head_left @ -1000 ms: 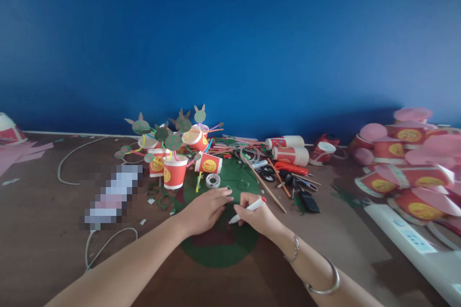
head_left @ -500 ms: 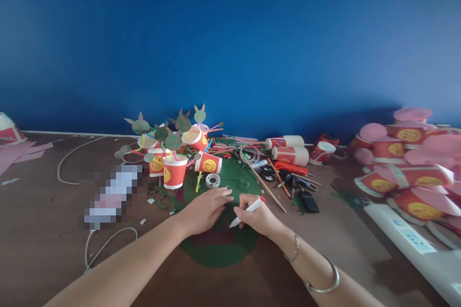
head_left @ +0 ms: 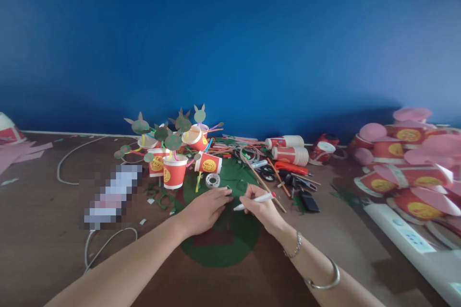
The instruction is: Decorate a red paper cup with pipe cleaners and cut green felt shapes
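Dark green paper with rounded edges lies on the brown table, and a reddish patch shows on it. My left hand rests flat on this paper, fingers stretched out and holding nothing. Between the closed fingers of my right hand is a white marker with a red end, its tip pointing left just over the paper. A small red mark shows on the paper below the tip. Just beyond my left hand sits a roll of tape.
Red paper cups with green cut-out figures stand back left. Stacked cups, sticks, keys and an orange-red tool lie back right. A phone is at left. A power strip and pink-topped cups are at right.
My right hand with the marker has moved up and to the right, and the marker lies flatter. A small red mark now shows where its tip was. My left hand has stayed put.
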A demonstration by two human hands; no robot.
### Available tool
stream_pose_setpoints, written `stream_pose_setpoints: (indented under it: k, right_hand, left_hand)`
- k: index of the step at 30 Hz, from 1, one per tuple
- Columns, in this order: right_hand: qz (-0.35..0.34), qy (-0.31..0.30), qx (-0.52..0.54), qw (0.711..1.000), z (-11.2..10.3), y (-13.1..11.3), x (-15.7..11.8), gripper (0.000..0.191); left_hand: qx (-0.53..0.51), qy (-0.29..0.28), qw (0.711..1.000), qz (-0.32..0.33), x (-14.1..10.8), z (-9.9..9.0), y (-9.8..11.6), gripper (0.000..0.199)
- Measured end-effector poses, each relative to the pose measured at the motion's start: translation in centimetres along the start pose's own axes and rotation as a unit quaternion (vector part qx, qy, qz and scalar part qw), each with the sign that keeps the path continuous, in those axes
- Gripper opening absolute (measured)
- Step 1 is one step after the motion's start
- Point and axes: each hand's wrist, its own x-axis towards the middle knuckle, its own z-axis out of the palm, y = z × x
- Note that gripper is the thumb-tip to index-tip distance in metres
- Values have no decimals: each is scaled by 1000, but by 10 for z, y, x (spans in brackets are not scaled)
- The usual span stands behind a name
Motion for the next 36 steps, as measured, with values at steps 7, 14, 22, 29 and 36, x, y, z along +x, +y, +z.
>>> stream_pose_setpoints:
  k: [7,14,22,29,36]
  right_hand:
    - [-15,-16,-65,998,2,7,1,27]
    - [-37,-14,-101,994,3,14,3,25]
    - [-5,-63,-91,994,5,10,-1,24]
    - [-25,-17,-93,995,5,10,1,23]
    - [-8,-52,-81,995,5,10,1,23]
  left_hand:
    - [0,8,1000,-2,1,1,0,37]
    - [-6,14,1000,10,1,1,-2,37]
    - [-15,9,1000,9,1,2,-3,37]
    - [-5,8,1000,7,1,1,-3,37]
    - [-7,10,1000,11,0,1,-2,37]
